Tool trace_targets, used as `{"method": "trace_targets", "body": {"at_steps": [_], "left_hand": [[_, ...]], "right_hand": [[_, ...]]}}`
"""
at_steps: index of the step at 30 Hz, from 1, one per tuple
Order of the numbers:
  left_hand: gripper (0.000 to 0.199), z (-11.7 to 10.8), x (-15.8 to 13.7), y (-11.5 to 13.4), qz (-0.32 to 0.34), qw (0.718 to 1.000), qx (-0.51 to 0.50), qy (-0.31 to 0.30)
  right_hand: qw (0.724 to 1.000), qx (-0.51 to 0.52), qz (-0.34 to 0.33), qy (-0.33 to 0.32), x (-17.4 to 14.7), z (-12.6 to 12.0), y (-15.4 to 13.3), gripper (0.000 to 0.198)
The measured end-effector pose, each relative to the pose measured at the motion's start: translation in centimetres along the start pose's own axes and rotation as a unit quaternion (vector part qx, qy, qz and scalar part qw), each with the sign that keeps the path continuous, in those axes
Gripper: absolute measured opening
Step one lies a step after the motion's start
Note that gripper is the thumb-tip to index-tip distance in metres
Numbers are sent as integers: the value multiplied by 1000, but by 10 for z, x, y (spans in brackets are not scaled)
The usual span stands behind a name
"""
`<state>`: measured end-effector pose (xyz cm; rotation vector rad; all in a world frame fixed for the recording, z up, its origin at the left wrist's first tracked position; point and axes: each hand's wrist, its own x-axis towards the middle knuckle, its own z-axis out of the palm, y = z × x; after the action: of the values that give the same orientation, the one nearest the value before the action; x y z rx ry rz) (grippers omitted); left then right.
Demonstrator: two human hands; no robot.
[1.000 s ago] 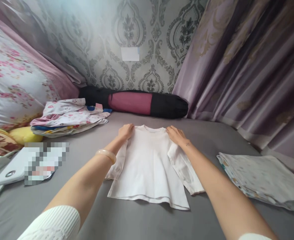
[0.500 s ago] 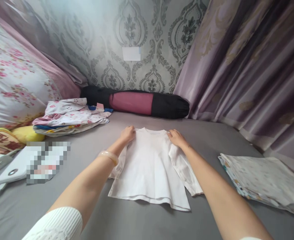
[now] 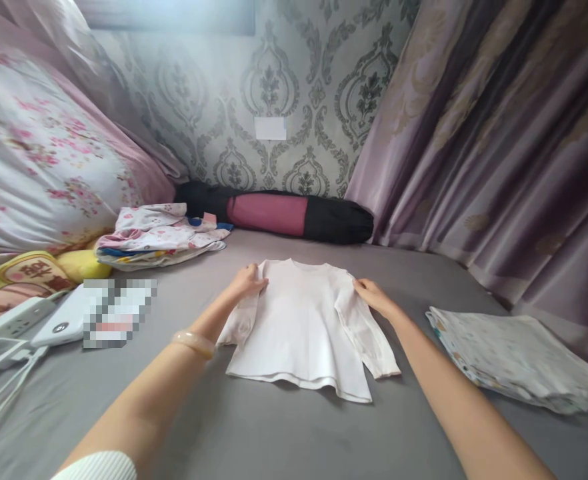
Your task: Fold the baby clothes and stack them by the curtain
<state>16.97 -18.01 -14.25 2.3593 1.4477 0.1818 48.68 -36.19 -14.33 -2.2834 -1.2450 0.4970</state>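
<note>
A white long-sleeved shirt (image 3: 301, 320) lies spread on the grey bed sheet (image 3: 284, 440), its neckline away from me and its hem towards me. At the upper part of the left-side sleeve, just below the shoulder, my left hand (image 3: 249, 280) has its fingers closed on the fabric. My right hand (image 3: 377, 297) pinches the outer edge of the other sleeve, a little below the shoulder. Both sleeves slant down and outward beside the shirt's body. A pale bangle (image 3: 194, 343) circles my left wrist.
Folded clothes (image 3: 161, 233) are piled at the back left, and a folded pale patterned cloth (image 3: 519, 357) lies at right. A black and maroon roll bag (image 3: 274, 213) rests along the wall. At left are a power strip (image 3: 19, 327), cables and a white device (image 3: 74, 317).
Both hands have moved outward and down from the shirt's shoulders onto its upper sleeves. The right-side sleeve now lies farther out from the body. My view has tilted up slightly.
</note>
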Motion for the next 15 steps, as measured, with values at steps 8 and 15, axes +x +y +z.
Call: {"method": "trace_targets", "body": {"at_steps": [8,15], "left_hand": [[60,4,-62,-39,69,993,-92,30],[58,23,-102,-60,84,990,-91,74]], "right_hand": [[991,107,-17,-73,-51,-8,23,31],[976,139,-40,-161,-83,-19,25,35]]}}
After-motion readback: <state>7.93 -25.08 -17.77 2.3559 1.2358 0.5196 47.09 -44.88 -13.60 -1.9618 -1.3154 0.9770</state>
